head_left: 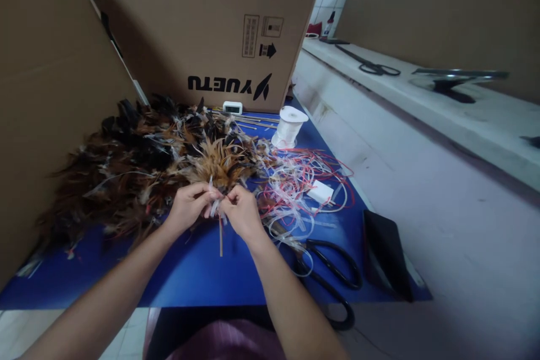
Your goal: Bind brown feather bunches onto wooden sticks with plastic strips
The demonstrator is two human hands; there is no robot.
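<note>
A bunch of tan feathers (215, 163) fans out at the middle of the blue table, its bound base between my two hands. My left hand (194, 202) is closed in a pinch on a pale plastic strip (214, 206) at that base. Close beside it, fingertips almost meeting, my right hand (241, 208) also pinches at the strip; the exact grip is partly hidden by the fingers. Below the hands a thin wooden stick (221, 239) points toward me. A big heap of brown and black feathers (113, 180) lies behind and to the left.
Right of my hands lies a tangle of red and clear strips (295, 180) with a white charger (320, 192). Black-handled scissors (333, 270) overhang the table's front edge, near a dark phone-like slab (386, 253). A white spool (289, 126) stands behind; a cardboard box (169, 22) walls the back.
</note>
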